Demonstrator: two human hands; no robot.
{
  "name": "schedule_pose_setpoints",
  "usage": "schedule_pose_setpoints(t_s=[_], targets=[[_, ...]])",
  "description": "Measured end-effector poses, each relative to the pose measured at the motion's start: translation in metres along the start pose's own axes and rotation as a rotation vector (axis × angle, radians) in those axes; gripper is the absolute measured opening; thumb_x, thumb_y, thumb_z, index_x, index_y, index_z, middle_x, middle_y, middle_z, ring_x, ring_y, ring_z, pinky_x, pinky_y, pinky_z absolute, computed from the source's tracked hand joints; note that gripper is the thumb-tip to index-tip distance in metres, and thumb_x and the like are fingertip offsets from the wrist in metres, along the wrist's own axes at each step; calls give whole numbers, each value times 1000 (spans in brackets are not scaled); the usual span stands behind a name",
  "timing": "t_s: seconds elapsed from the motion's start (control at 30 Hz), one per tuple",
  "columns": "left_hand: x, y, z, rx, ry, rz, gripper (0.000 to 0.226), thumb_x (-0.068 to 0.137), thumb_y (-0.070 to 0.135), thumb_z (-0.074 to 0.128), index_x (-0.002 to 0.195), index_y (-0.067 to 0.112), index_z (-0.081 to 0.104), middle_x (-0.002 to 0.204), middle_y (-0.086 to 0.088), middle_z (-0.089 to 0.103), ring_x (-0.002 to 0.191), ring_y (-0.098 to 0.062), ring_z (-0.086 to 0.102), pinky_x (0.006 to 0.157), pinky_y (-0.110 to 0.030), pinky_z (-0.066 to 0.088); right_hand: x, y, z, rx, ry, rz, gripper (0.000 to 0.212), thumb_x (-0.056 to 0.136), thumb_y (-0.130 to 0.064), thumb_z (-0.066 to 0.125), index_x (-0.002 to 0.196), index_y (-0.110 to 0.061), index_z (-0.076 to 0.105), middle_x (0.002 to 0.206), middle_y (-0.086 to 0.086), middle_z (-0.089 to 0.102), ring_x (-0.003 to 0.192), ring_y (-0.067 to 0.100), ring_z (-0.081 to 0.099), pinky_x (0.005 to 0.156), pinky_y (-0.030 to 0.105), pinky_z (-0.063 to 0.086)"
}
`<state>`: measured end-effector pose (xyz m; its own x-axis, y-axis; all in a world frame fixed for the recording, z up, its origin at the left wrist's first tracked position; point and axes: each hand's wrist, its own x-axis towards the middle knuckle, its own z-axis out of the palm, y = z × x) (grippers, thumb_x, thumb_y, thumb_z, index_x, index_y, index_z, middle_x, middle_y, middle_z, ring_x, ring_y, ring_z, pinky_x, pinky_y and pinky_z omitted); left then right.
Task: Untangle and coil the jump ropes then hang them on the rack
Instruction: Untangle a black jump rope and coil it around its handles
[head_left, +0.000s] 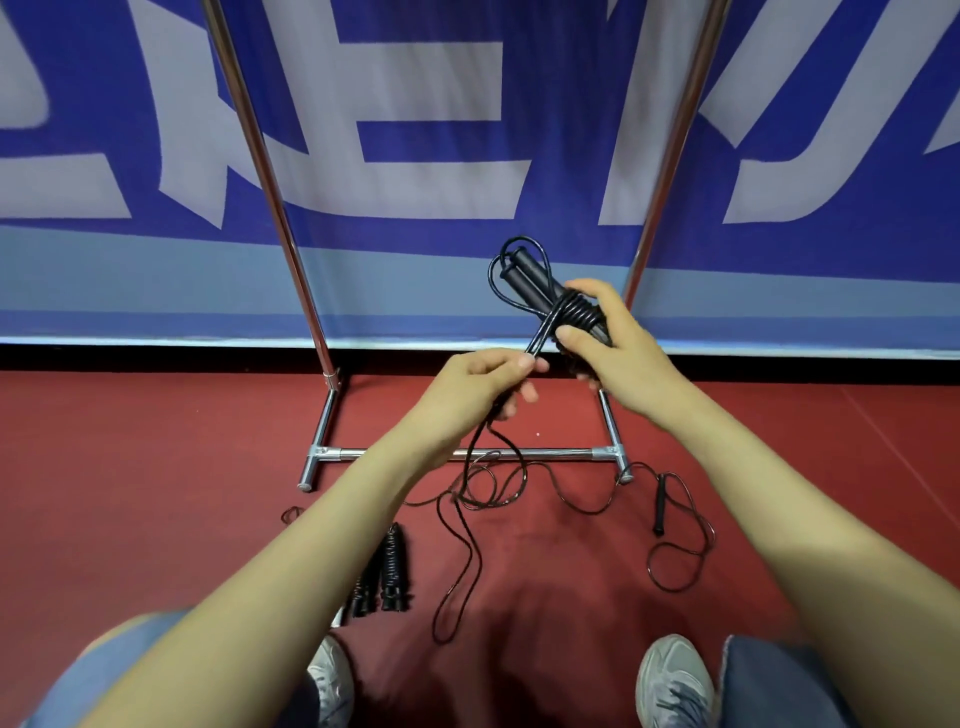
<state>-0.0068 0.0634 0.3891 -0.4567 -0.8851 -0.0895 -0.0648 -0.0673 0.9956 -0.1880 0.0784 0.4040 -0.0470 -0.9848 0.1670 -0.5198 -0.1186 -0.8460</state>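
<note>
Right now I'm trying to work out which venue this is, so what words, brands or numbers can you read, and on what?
No text can be read whole.
Blue banner: huge white strokes, seemingly parts of characters cut off by the frame; unreadable.
Jump rope handles: no label visible.
Shoes: no legible brand.

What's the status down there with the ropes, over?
Right hand grips half-wound rope bundle. Left hand pinches its trailing cord. Loose rope and a wound bundle lie on floor by rack.
</note>
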Motion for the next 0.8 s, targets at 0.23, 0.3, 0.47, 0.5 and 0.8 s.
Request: schedule_pose_setpoints(t_s=[0.23,0.3,0.47,0.5,0.8], targets=[[-1,5,-15,104,-40,29,25,97,25,54,98,6,71,66,2,54,57,-7,47,61,-14,41,-2,-9,-15,398,-95,4,31,97,-10,53,118,-32,47,92,8,56,59,20,54,48,26,44],[-2,2,-23,298,-22,65,29,94,32,57,88,8,73,64,1,55,61,-8,49,68,-20,41,-4,-10,-22,561,-160,-11,31,93,-12,55,119,-28,48,94,11,56,60,23,53,47,28,40],[-4,1,-33,408,-172,119,15,91,18,62,93,9,74,69,-3,58,66,-8,50,69,-19,41,-16,-13,-34,593,-581,-11,41,84,-26,71,120,-26,53,90,9,61,62,24,55,48,27,43],[-5,1,-36,437,-212,151,8,89,12,65,92,12,72,72,-1,60,67,-9,52,70,-19,43,-19,-14,-32,506,-664,15,38,85,-23,67,120,-27,54,91,7,62,62,22,55,49,27,44],[8,3,-41,781,-316,151,8,75,21,79,83,19,76,79,13,66,78,-1,60,77,-18,46,-24,-10,-13,102,-1060,274,40,88,-23,63,125,-23,47,74,9,61,57,22,54,49,28,44]])
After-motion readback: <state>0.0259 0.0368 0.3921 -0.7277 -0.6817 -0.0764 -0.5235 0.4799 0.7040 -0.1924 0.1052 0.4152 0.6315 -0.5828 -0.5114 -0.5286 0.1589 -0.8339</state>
